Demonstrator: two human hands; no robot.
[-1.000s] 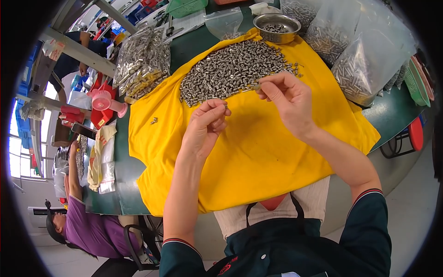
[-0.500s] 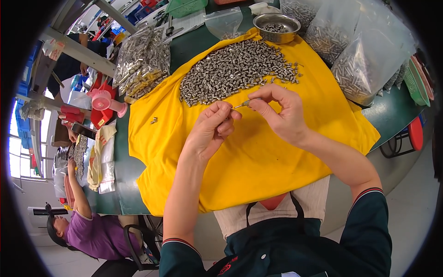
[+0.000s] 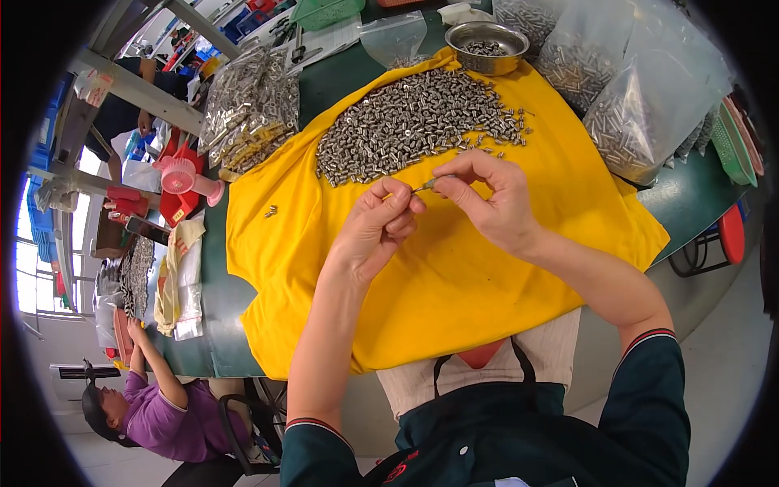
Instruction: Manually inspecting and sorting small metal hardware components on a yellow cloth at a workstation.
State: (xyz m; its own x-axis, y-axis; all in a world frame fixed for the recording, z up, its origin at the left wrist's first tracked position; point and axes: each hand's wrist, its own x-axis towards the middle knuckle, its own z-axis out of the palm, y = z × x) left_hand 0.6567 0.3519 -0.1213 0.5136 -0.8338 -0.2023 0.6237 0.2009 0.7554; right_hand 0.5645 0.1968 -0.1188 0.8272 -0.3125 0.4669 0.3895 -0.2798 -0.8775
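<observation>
Over a yellow cloth [image 3: 487,300], my two hands meet just in front of a heap of small metal cylindrical parts [image 3: 414,122]. My right hand [image 3: 495,199] pinches a slim pin-like tool with a greenish grip [image 3: 428,186] between thumb and forefinger. Its thin tip points left into the fingertips of my left hand [image 3: 377,223]. That hand is closed, thumb against forefinger with the other fingers curled; whatever it holds is too small and covered to name. A few loose metal parts [image 3: 271,212] lie apart on the cloth to the left.
A steel bowl of metal parts [image 3: 487,49] stands behind the heap. Clear bags of parts [image 3: 625,122] sit at the right, bagged metal pieces [image 3: 251,101] at the left. Beyond are a pink fan [image 3: 188,176] and a person in purple [image 3: 170,414] working at the table.
My right hand has shifted slightly left, bringing the tool closer into my left fingertips. The person in purple has drawn their hands nearer to themselves.
</observation>
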